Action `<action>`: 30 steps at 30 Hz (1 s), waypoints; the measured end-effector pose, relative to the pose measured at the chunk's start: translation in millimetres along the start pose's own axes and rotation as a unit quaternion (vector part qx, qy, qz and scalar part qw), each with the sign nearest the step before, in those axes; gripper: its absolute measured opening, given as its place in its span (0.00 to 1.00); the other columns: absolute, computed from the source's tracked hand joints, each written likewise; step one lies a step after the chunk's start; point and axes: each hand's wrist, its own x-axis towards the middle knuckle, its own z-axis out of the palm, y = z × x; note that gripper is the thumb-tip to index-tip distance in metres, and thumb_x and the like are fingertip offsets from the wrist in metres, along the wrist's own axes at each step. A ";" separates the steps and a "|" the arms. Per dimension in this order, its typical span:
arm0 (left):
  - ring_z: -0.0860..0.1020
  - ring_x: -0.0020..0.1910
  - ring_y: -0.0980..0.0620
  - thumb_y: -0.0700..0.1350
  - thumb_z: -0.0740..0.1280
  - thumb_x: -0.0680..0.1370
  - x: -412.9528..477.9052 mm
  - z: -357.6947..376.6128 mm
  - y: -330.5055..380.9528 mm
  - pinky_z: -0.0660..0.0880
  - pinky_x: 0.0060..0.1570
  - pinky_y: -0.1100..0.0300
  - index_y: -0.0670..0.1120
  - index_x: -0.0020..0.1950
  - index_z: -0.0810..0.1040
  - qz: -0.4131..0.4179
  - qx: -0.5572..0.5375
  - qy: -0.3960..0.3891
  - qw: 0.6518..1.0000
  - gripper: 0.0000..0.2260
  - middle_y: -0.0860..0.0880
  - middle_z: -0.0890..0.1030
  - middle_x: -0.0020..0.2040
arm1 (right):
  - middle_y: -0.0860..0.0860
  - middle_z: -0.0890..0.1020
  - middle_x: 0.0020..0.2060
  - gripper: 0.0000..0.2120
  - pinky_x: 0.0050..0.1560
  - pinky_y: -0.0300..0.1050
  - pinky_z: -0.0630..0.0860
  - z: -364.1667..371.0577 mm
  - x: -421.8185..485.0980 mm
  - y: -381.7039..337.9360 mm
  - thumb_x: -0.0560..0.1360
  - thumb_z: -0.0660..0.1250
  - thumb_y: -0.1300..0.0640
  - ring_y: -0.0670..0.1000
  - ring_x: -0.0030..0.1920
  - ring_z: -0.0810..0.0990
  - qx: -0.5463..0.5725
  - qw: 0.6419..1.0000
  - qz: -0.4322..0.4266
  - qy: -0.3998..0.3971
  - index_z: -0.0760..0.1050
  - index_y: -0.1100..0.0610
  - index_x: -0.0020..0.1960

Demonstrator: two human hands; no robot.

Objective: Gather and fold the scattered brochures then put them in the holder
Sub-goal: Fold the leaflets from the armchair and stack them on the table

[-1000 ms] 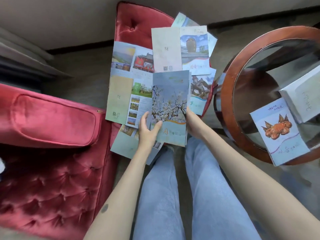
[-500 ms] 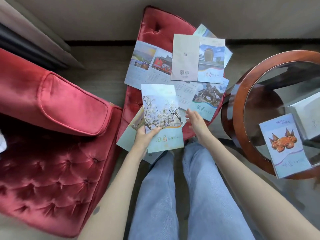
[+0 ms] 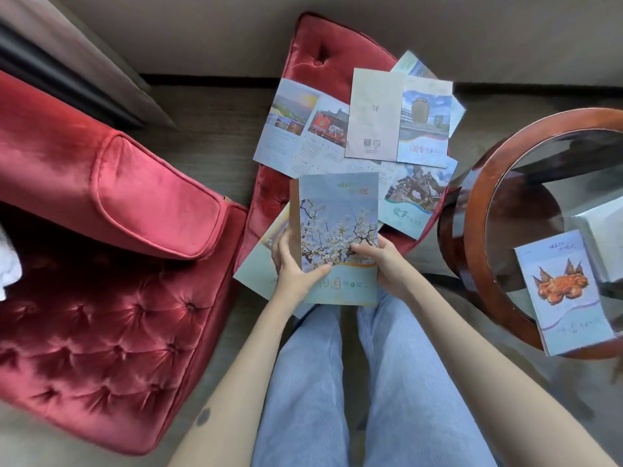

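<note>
My left hand [image 3: 296, 274] and right hand [image 3: 387, 264] each pinch a side edge of the blossom brochure [image 3: 337, 214]. It is pale blue with white flowering branches, and I hold it over the red footstool's [image 3: 317, 45] near edge.

Bare forearms [image 3: 242, 365], light blue jeans [image 3: 303, 382], dark spot [image 3: 203, 416] on left forearm

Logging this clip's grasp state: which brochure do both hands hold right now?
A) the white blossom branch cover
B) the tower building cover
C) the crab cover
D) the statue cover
A: the left hand and right hand grip the blossom brochure at its lower sides, while the crab brochure lies untouched on the round table.
</note>
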 end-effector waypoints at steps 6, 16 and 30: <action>0.77 0.61 0.48 0.40 0.69 0.74 2.1 -3.3 9.0 0.74 0.59 0.54 0.47 0.65 0.70 -0.047 -0.150 -0.094 0.983 0.20 0.45 0.77 0.63 | 0.51 0.84 0.47 0.09 0.44 0.41 0.80 -3.8 -2.8 -12.5 0.74 0.66 0.63 0.50 0.47 0.82 -0.050 0.999 0.002 -0.018 0.75 0.56 0.54; 0.80 0.47 0.51 0.34 0.60 0.78 15.4 1.6 30.0 0.76 0.51 0.51 0.47 0.53 0.74 -0.119 -0.290 -0.060 0.948 0.10 0.47 0.80 0.52 | 0.52 0.72 0.54 0.31 0.54 0.38 0.68 -13.4 4.5 1.4 0.69 0.74 0.49 0.49 0.52 0.72 -0.330 0.921 -0.070 0.196 0.65 0.56 0.65; 0.76 0.60 0.41 0.35 0.57 0.80 7.5 60.0 58.0 0.74 0.57 0.42 0.40 0.73 0.60 -0.158 -0.401 -0.056 0.901 0.21 0.37 0.70 0.68 | 0.49 0.83 0.51 0.13 0.45 0.45 0.82 -27.5 -37.2 18.0 0.75 0.65 0.64 0.47 0.46 0.84 0.132 0.989 -0.003 0.064 0.74 0.55 0.58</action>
